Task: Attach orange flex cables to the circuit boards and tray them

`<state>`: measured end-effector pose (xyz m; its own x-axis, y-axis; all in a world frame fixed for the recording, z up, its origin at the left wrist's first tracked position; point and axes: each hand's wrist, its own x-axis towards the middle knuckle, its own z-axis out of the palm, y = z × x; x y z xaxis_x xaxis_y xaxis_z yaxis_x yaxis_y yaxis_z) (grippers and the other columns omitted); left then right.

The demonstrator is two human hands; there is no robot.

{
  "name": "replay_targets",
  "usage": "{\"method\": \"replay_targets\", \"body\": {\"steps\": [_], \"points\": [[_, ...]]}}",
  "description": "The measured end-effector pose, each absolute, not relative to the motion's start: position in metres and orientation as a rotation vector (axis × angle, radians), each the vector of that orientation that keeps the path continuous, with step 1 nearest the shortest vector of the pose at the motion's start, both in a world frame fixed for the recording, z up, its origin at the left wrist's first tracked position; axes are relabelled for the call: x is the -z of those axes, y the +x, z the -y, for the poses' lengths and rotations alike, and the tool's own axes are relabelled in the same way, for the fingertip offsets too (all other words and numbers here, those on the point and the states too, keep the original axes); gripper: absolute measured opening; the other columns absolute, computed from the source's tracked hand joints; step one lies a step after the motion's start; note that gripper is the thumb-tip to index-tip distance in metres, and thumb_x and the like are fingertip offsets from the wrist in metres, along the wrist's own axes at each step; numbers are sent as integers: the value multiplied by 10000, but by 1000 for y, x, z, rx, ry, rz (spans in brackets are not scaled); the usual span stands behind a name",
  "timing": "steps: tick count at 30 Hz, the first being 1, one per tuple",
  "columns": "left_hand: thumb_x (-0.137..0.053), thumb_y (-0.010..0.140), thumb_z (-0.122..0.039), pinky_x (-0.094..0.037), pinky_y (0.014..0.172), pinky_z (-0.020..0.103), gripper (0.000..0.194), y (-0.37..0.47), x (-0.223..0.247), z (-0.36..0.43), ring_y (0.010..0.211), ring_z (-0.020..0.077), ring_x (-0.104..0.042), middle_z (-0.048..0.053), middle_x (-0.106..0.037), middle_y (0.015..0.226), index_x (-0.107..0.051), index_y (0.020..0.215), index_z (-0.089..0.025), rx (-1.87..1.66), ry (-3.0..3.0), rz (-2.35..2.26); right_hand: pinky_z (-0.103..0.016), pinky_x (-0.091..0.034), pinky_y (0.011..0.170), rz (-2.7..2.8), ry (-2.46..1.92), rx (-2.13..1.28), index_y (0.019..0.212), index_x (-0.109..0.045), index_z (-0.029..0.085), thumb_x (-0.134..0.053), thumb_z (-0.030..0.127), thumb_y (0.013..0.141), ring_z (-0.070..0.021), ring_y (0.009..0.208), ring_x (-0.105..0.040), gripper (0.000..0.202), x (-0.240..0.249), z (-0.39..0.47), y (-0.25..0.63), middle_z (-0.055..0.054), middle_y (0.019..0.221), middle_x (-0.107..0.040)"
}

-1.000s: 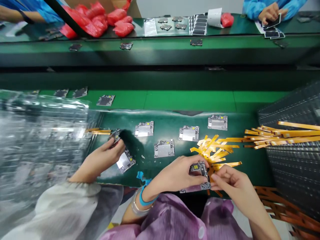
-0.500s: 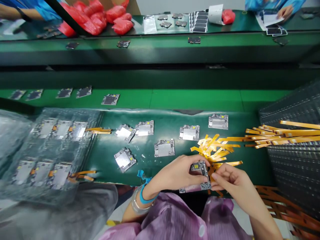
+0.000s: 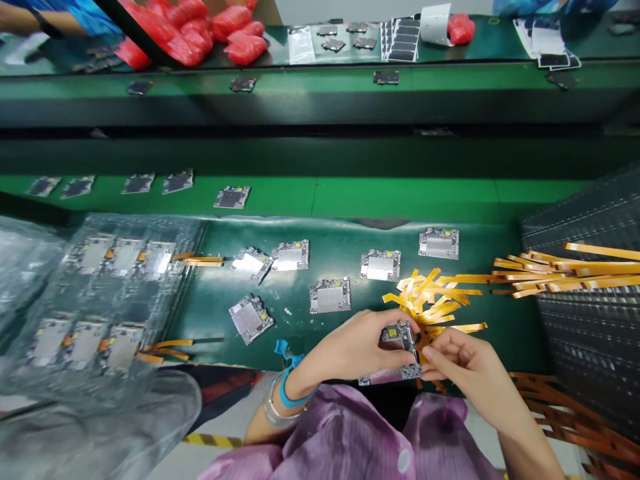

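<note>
My left hand (image 3: 363, 343), with a blue strap at the wrist, is closed round a circuit board (image 3: 399, 337) at the table's front edge. Thumb and fingers span the board's sides. Just to the right, my right hand (image 3: 457, 357) pinches at the board's right edge; what lies between its fingertips is too small to make out. A pile of orange flex strips (image 3: 430, 300) lies directly behind both hands. More boards rest on the green table, among them one with a shield plate (image 3: 330, 295) left of the pile and another (image 3: 381, 265) behind it.
A clear tray (image 3: 187, 287) holding several boards stands at the left. Black racks (image 3: 590, 333) with orange strips (image 3: 575, 270) are at the right. Behind runs a green belt (image 3: 400, 199) carrying boards. Red bags (image 3: 245, 47) and a person's arm (image 3: 65, 17) are across it.
Boards on the near belt have shifted right, those on the far belt slightly left. At the far right the other person's hand has left the white sheets. My hands have barely moved.
</note>
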<state>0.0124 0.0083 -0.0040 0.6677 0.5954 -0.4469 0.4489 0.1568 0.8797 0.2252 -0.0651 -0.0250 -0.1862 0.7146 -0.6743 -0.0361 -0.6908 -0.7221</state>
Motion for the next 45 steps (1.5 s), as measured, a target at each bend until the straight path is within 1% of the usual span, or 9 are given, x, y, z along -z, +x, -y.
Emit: {"method": "replay_targets", "body": {"steps": [7,13,18,24,29,35,39,42,45], "points": [[-703,828,-232,-447,712,216,300,11,4,-9,739,107,-593,-38,-723,970,-661,1125,-222,-137,1519,-911,-259,-616,714,861,-1579,-1940,763,-624,165,-781,547,767,-126,665,-664,412,24,61,220,9,694,-663],[-704,836,-235,-408,637,206,168,9,3,-11,677,99,-551,-46,-673,845,-648,987,-187,-143,1518,-934,-266,-614,765,863,-1568,-1965,802,-689,165,-765,548,771,-128,712,-657,391,25,57,217,2,745,-669],[-699,829,-273,-346,577,216,178,7,0,-15,641,105,-490,-49,-608,776,-636,970,-185,-88,1630,-941,-243,-601,750,959,-1552,-1960,784,-670,167,-751,505,797,-127,710,-664,348,25,55,215,9,727,-661],[-727,795,-273,-371,608,212,202,4,-3,-25,696,117,-524,-26,-653,843,-662,958,-174,-47,1553,-834,-257,-590,765,1042,-1485,-2063,798,-663,167,-708,472,849,-146,753,-696,312,25,54,217,0,750,-679],[-700,805,-288,-357,597,220,161,5,-3,-30,688,125,-538,-16,-670,806,-700,908,-164,32,1533,-814,-248,-572,760,1103,-1502,-2036,818,-681,170,-698,453,865,-152,767,-700,287,25,55,218,-6,764,-691],[-704,725,-265,-275,510,211,139,12,9,-27,591,89,-396,-65,-487,629,-629,730,-147,4,1451,-867,-244,-581,774,1144,-1528,-2003,798,-685,176,-695,443,862,-153,774,-702,275,21,48,217,-4,767,-702],[-686,736,-245,-299,531,204,144,15,23,-25,598,83,-391,-68,-476,631,-587,695,-149,-92,1308,-790,-287,-601,801,1134,-1499,-2026,820,-691,173,-668,503,873,-169,786,-703,335,19,45,217,-19,799,-702],[-668,762,-213,-348,584,206,99,17,25,-25,627,88,-432,-65,-497,662,-599,724,-153,-179,1268,-784,-350,-575,895,1221,-1614,-1687,956,-704,190,-586,505,939,-215,947,-688,336,16,50,219,-65,939,-711],[-613,790,-185,-415,675,225,26,18,18,-26,720,116,-519,-39,-586,753,-626,790,-162,-253,1298,-849,-406,-490,1012,1328,-1762,-904,1060,-690,227,-556,387,978,-251,1104,-631,225,9,64,217,-96,1091,-686]]}}
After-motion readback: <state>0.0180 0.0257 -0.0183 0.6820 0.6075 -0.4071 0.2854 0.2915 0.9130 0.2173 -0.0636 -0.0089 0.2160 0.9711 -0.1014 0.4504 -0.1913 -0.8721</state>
